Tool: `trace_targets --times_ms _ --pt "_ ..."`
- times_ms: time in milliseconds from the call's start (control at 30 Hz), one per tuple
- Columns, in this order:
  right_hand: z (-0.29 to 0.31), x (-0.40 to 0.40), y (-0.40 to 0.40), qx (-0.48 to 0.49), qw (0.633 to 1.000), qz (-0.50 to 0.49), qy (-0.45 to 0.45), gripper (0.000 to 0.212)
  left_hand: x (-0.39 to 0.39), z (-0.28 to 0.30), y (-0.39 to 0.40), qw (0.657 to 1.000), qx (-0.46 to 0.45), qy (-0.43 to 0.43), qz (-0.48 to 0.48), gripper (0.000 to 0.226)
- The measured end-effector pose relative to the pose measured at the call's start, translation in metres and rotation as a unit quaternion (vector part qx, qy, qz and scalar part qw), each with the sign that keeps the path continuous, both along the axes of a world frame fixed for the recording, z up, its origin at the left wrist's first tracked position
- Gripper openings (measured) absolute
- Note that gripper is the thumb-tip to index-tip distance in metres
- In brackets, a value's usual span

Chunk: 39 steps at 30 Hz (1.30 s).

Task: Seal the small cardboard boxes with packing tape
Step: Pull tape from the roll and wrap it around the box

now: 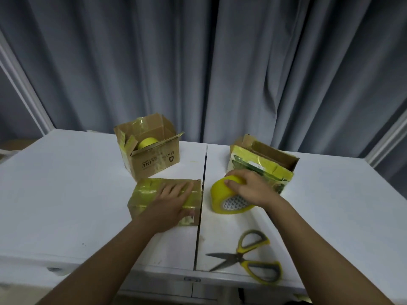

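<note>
Your left hand (174,194) lies flat on the closed box (165,201) near the middle of the desk (66,194), fingers straight and pressing down on its taped top, holding nothing. Your right hand (248,188) curls its fingers over the yellow tape roll (226,199), which rests on the desk just right of that box, across the seam (201,199) between the two desk halves. The likeliest trouble is the tape's free end: you cannot see it from here, and if it has stuck back onto the roll you may fumble for it. The box probably weighs little, so a pull on the tape could drag or tip it unless your left palm keeps pressing. Its right edge sits at the seam, where a corner might catch. The scissors (246,258) lie open near the front edge on the right, blades pointing left toward your forearm, so a blind reach could nick you or knock them off. Two boxes wait unsealed at the far side: the left box (152,159) has a second roll (146,143) inside, which you could seal in by mistake, and the right box (264,166) stands just beyond your right hand, easily bumped.
</note>
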State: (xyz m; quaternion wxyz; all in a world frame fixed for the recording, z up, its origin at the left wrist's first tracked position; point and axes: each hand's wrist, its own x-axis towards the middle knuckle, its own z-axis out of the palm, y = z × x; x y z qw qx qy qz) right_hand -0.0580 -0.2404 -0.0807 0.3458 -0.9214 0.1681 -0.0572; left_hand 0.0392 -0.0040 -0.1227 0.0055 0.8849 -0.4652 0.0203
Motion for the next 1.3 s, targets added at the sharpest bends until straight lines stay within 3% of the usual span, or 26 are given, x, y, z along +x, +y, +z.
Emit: trace_targets --times_ms 233,400,567,767,933,1067,1300 --pt "0.003 0.009 0.009 -0.016 0.999 0.021 0.034 0.027 -0.01 -0.002 0.006 0.995 -0.005 -0.022 0.094 0.068" --pt "0.003 0.012 0.007 -0.012 0.998 -0.028 0.048 0.036 -0.025 -0.004 0.011 0.975 -0.079 -0.158 0.135 0.063" --pt "0.002 0.019 0.02 -0.069 0.996 -0.001 0.053 0.035 -0.021 -0.015 0.018 0.975 -0.053 -0.089 0.196 0.064" --pt "0.009 0.018 0.024 -0.071 0.995 -0.014 0.065 0.039 -0.016 -0.015 0.022 0.975 -0.025 -0.082 0.203 0.068" --pt "0.003 0.017 0.036 0.017 0.995 -0.076 0.061 0.073 -0.012 -0.01 0.039 0.975 -0.006 -0.059 0.214 0.068" --pt "0.002 0.017 0.047 -0.013 0.99 -0.118 0.077 0.09 -0.016 -0.005 0.043 0.972 0.012 -0.085 0.217 0.068" --pt "0.004 0.011 0.045 -0.104 0.982 -0.128 0.095 0.087 -0.004 -0.006 0.039 0.98 -0.024 -0.03 0.194 0.059"
